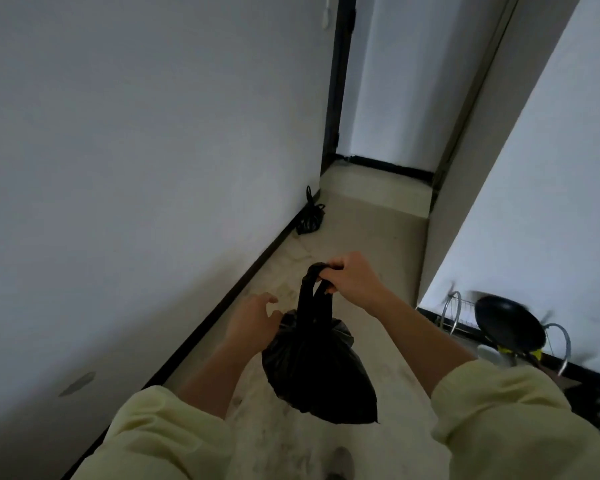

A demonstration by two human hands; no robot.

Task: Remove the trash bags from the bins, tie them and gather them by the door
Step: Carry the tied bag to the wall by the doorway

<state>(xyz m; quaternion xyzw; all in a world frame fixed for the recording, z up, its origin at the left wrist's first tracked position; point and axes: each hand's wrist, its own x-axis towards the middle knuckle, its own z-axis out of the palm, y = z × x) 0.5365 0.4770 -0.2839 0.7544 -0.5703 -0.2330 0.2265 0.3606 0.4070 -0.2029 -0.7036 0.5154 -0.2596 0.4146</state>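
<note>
We identify the trash bag as thin black plastic film, crinkled and faintly glossy where light catches it, and the second bag shows the same creased, shiny black plastic. We note the floor as a pale, smooth hard surface with dull scuff marks, the wall as matt white paint, and the sleeves as soft, matt pale-yellow cloth. We record the pan as dark with a matt finish, and the rack as bright bent metal wire.
</note>
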